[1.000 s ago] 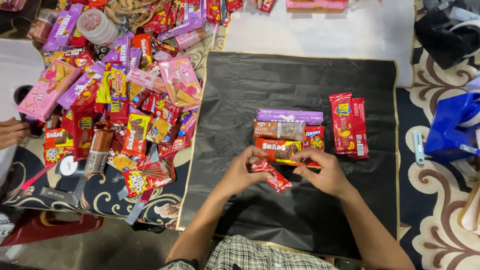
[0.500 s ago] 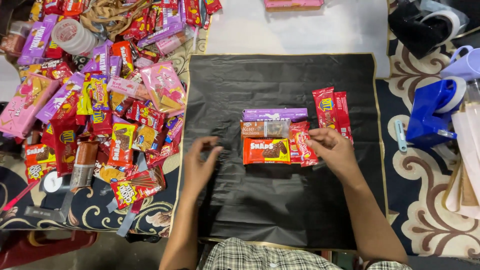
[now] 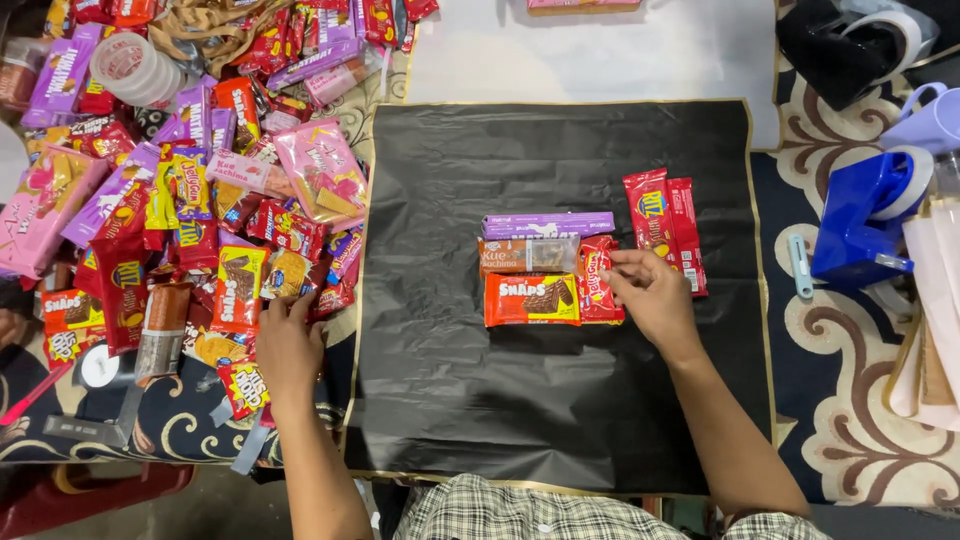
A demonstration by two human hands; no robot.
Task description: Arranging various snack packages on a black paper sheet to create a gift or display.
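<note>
The right hand rested open, fingertips on a small red snack pack at the edge of the tidy cluster on the black sheet. The left hand reached into the snack pile beside the sheet, fingers apparently closing on a wrapper, though the grip was hard to make out. It seemed best to pin the cluster lightly while lifting one packet cleanly, without dragging its neighbours.

Patterned carpet under black paper sheet, loose snack packets, blue tape dispenser.
</note>
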